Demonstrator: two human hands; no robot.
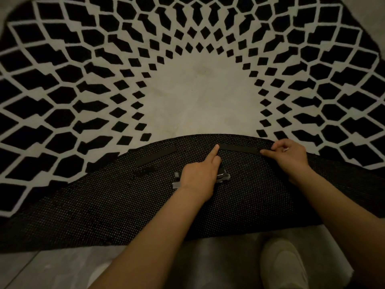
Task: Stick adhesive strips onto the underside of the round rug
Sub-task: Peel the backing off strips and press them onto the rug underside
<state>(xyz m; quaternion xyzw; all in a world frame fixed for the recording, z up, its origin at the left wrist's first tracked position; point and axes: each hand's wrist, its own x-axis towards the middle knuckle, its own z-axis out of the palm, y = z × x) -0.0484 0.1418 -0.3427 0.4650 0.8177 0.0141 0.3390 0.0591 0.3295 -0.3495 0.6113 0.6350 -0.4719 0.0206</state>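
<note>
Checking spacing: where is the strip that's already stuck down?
In the head view, the stuck strip lies on the folded-back rug underside, left of the left hand, near the fold's edge.

My rug shows black diamond shapes in a pale cream lattice around a plain cream centre. Its folded-back underside is black, speckled with tiny pale dots, and carries matte black strips. The floor is grey and my shoe is cream.

Bare dotted underside left of crumpled backing scraps; shoe below.
</note>
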